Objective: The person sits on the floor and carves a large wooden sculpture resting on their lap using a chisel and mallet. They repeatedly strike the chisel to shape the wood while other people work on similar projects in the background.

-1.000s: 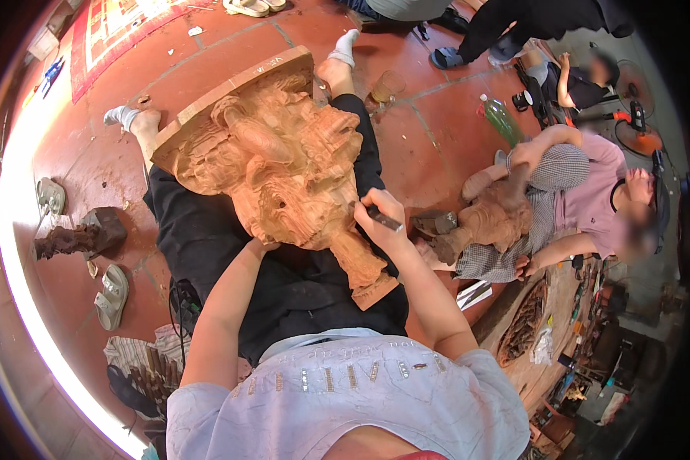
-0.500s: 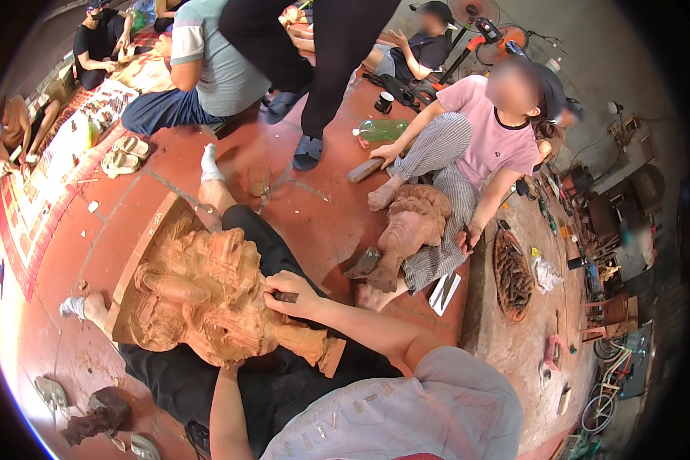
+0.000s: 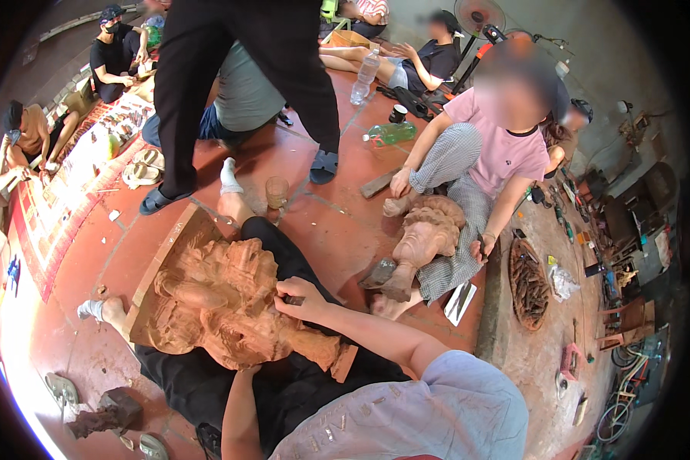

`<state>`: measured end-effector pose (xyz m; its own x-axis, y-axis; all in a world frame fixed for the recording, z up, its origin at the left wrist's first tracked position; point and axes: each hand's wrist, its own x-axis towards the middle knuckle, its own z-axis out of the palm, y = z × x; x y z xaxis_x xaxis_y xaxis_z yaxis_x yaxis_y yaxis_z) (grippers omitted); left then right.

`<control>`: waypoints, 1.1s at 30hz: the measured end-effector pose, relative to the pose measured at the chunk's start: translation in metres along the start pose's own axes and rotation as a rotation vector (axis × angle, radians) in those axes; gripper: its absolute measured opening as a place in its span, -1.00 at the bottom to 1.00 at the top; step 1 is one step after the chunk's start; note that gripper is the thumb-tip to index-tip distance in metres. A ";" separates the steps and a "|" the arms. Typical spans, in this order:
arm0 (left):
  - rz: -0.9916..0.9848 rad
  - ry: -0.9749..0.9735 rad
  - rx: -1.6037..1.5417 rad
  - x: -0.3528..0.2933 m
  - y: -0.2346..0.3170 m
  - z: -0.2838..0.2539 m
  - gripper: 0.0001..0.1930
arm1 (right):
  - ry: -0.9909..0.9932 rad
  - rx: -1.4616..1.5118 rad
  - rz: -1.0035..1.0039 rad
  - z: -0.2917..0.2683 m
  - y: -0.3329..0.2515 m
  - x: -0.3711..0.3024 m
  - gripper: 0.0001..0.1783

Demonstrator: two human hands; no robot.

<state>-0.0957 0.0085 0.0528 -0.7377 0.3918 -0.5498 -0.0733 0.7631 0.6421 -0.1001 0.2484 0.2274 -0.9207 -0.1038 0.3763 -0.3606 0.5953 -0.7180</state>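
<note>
A large orange-brown wood carving (image 3: 222,299) with deep rounded relief lies tilted across my lap, its flat squared base at the upper left and a narrow neck at the lower right. My right hand (image 3: 303,297) is closed on a small dark, flat-ended tool whose kind I cannot make out, held against the carving's right side. Beneath the carving's lower edge goes my left hand (image 3: 245,372), its fingers hidden by the wood.
On my right, a seated person in pink (image 3: 506,138) has another wood carving (image 3: 429,234) and a dark block (image 3: 379,182). A standing person's sandal (image 3: 323,166) and a glass mug (image 3: 277,192) are ahead. A basket (image 3: 529,284) lies at right, shoes (image 3: 61,387) at lower left.
The standing person has stepped left, now with both feet on the floor ahead. The whole view has shifted slightly. My hands keep their places at the carving.
</note>
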 end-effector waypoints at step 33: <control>0.071 0.016 -0.039 0.000 -0.008 -0.006 -0.55 | -0.123 -0.071 0.024 0.002 -0.020 0.012 -0.76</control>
<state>-0.0992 -0.0007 0.0506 -0.7524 0.4358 -0.4939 -0.0460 0.7132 0.6994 -0.1046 0.2341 0.2454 -0.9419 -0.1829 0.2817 -0.3306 0.6535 -0.6810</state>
